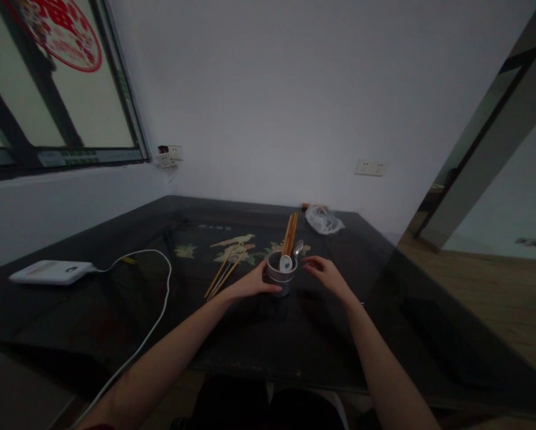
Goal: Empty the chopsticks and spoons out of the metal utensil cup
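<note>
Fingers of L hand (pixel 256 283) grip cup (pixel 280 276), R hand (pixel 328 274) loosely open near spoon (pixel 299 247) — R bump w/ tall chopsticks (pixel 290 235) inside could tip it.

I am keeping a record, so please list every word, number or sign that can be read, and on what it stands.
No text reads clearly.
Red round sticker: large sign, partly cut off, unclear.
Black table: pale characters, too small.
Window frame: green print, blurred.
White device: marks, too small.
</note>
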The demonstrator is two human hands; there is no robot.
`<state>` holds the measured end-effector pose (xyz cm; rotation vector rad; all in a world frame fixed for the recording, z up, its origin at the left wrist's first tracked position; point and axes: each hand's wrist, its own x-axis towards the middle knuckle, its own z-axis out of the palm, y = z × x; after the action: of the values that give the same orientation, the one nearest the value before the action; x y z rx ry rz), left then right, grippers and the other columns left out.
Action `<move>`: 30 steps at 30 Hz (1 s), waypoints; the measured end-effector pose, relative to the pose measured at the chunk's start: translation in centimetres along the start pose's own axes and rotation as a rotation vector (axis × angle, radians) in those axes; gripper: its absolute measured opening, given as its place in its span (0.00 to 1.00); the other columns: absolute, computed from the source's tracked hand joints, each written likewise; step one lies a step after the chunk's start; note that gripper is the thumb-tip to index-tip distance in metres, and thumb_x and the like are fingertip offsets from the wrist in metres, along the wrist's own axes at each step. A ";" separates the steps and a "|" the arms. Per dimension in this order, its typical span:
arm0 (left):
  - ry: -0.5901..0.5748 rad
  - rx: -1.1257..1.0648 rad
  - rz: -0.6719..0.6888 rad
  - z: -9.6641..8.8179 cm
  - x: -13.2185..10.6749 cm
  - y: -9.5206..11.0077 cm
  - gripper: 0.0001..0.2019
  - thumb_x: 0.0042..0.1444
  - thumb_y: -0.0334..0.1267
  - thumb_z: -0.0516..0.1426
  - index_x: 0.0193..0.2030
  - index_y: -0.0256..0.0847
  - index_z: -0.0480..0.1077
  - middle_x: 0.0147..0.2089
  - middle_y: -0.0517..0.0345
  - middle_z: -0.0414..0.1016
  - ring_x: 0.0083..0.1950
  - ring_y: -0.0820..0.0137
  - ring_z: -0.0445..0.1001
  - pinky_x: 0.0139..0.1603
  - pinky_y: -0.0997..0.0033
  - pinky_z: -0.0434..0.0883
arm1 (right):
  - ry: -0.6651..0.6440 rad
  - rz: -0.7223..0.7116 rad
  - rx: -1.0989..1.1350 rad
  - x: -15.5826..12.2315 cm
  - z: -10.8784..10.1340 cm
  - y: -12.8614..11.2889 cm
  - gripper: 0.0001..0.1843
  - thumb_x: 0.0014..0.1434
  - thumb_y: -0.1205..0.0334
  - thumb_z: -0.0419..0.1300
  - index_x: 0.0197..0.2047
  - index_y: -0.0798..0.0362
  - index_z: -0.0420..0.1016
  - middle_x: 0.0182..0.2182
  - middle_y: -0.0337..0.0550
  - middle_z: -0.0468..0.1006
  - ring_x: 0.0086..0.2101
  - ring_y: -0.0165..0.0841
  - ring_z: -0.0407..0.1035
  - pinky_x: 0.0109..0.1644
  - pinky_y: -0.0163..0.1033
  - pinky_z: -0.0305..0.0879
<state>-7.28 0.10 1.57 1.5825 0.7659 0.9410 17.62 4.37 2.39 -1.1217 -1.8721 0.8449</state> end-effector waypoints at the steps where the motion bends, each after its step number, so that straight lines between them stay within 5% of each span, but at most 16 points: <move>1: 0.012 -0.001 0.012 0.1 0.1 -0.4 0.47 0.37 0.36 0.69 0.64 0.42 0.51 0.64 0.43 0.59 0.63 0.59 0.61 0.64 0.56 0.56 | 0.031 -0.005 0.010 0.0 0.0 -0.2 0.15 0.52 0.56 0.58 0.41 0.56 0.73 0.31 0.45 0.77 0.32 0.35 0.71 0.38 0.40 0.68; 11: 0.145 0.123 0.054 0.6 0.3 -1.2 0.40 0.38 0.37 0.68 0.58 0.38 0.58 0.58 0.44 0.66 0.58 0.59 0.66 0.61 0.56 0.59 | 0.318 -0.103 0.130 2.0 -0.6 -4.7 0.20 0.53 0.47 0.57 0.38 0.57 0.74 0.34 0.49 0.78 0.36 0.37 0.72 0.38 0.39 0.67; 16: 0.170 0.136 0.090 0.8 0.3 -1.1 0.38 0.38 0.35 0.68 0.58 0.38 0.58 0.58 0.44 0.65 0.59 0.59 0.65 0.61 0.57 0.59 | 0.202 -0.031 0.040 3.6 -0.2 -6.9 0.22 0.50 0.47 0.59 0.40 0.56 0.73 0.35 0.47 0.77 0.35 0.34 0.71 0.33 0.35 0.66; 23: 0.161 0.145 0.079 0.8 0.3 -1.4 0.39 0.39 0.37 0.68 0.58 0.37 0.57 0.57 0.43 0.67 0.58 0.58 0.66 0.60 0.55 0.60 | -0.119 0.183 0.084 1.4 1.0 -7.5 0.22 0.49 0.48 0.62 0.41 0.56 0.70 0.40 0.48 0.76 0.38 0.35 0.71 0.31 0.34 0.66; 30: 0.167 0.117 0.087 0.8 0.4 -1.6 0.40 0.38 0.37 0.68 0.58 0.37 0.58 0.57 0.43 0.66 0.58 0.58 0.66 0.60 0.55 0.60 | -0.081 0.229 0.234 1.4 2.2 -7.8 0.20 0.42 0.56 0.68 0.37 0.56 0.70 0.33 0.44 0.77 0.33 0.33 0.71 0.32 0.34 0.66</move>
<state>-6.38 0.40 0.01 1.6644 0.8877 1.1200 12.23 2.25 8.29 -1.1811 -1.6766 1.2218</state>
